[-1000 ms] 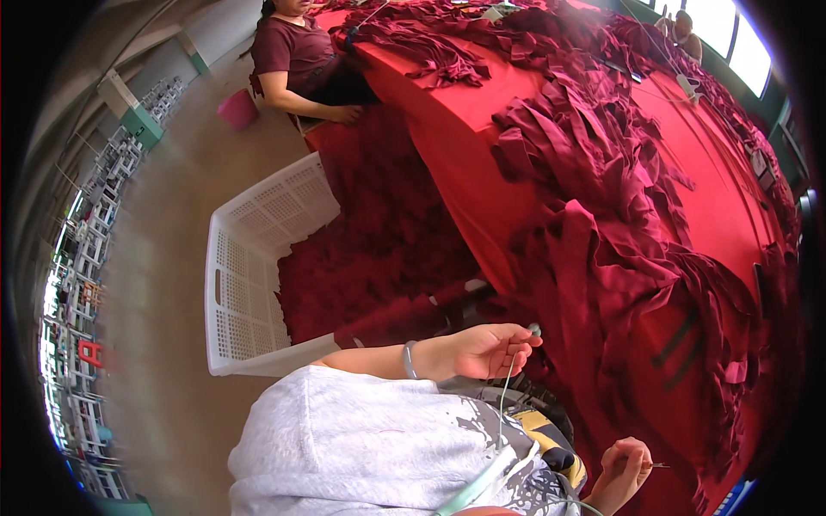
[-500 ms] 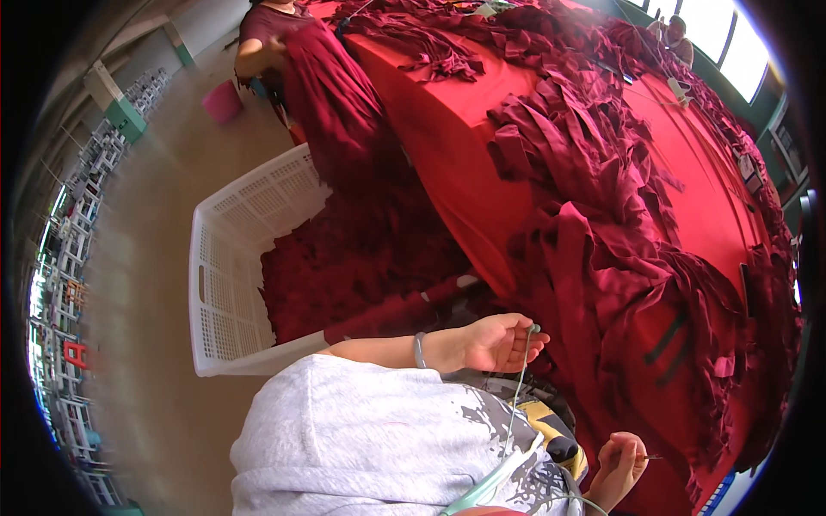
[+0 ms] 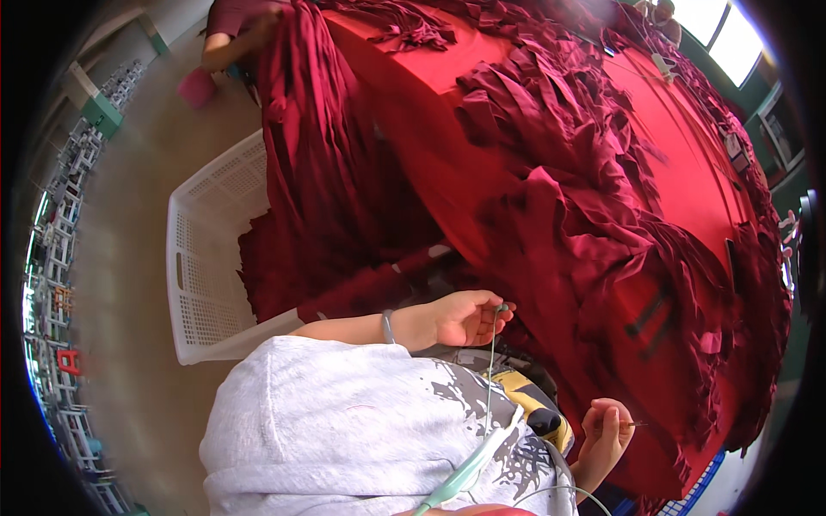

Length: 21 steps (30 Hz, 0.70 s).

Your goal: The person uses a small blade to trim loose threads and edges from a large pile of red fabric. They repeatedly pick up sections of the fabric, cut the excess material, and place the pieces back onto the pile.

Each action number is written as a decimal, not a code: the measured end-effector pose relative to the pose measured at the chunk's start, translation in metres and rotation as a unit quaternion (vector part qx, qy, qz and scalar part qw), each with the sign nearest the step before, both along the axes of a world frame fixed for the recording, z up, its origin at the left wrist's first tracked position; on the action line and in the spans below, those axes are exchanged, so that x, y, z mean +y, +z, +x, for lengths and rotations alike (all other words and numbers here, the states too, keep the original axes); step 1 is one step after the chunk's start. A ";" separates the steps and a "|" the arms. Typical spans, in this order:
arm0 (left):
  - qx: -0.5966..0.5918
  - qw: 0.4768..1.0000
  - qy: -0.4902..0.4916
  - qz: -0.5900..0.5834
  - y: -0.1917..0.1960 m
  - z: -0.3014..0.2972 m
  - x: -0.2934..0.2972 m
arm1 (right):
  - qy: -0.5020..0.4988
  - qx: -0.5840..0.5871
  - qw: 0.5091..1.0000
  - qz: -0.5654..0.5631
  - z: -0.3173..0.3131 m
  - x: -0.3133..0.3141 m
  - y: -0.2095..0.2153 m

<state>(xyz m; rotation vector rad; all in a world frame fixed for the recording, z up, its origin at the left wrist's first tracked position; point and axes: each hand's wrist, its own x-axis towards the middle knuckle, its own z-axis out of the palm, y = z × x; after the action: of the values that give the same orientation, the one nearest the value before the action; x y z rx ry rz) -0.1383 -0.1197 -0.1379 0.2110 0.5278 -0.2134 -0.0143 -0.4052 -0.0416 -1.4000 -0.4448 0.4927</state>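
My left hand (image 3: 469, 320), with a grey band at the wrist, is out in front of my body with the fingers curled. Thumb and fingertips pinch the small green end of a thin pale green cord (image 3: 490, 370). That cord runs down to a pale green strap (image 3: 465, 473) on my grey printed top. Lower and to the right, my right hand (image 3: 605, 434) is closed. A thin brownish piece (image 3: 635, 423) sticks out of its fingertips, too small to name. Dark red cloth strips (image 3: 594, 232) lie heaped on the red-covered table beyond both hands.
A white plastic basket (image 3: 178, 297) holding dark red cloth stands left of the table. Behind it, a person (image 3: 231, 34) handles a long bunch of this cloth hanging into the basket. A pink bucket (image 3: 198, 88) sits on the floor, and racks (image 3: 64, 249) line the far left.
The view has shifted, so everything sits a little farther left and up. The other person's cloth bunch now hangs straighter and lower over the basket. Both my hands keep their hold.
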 end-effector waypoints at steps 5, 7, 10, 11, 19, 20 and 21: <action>0.033 0.999 -0.001 0.026 -0.003 0.010 -0.008 | 0.006 0.010 1.000 0.005 0.003 -0.005 -0.003; 0.043 0.999 -0.001 0.028 -0.006 0.014 -0.010 | -0.002 0.007 1.000 -0.004 0.003 -0.009 -0.003; 0.038 0.999 -0.007 0.033 -0.009 0.020 -0.014 | -0.013 0.006 1.000 -0.020 0.002 -0.015 -0.004; 0.034 0.999 -0.007 0.030 -0.011 0.020 -0.015 | -0.012 0.010 1.000 -0.023 0.002 -0.016 -0.005; 0.064 0.998 -0.002 0.021 -0.012 0.012 -0.017 | 0.009 0.019 0.999 -0.048 -0.001 -0.011 -0.002; 0.063 0.998 -0.001 0.028 -0.012 0.011 -0.016 | 0.014 0.018 0.999 -0.048 -0.001 -0.009 -0.001; 0.061 0.998 -0.002 0.032 -0.012 0.010 -0.016 | 0.017 0.016 0.998 -0.053 -0.002 -0.009 -0.001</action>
<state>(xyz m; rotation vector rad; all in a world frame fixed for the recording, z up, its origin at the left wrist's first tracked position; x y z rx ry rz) -0.1278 -0.1360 -0.1499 0.2616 0.6567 -0.2136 -0.0164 -0.4141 -0.0422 -1.4868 -0.4223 0.5717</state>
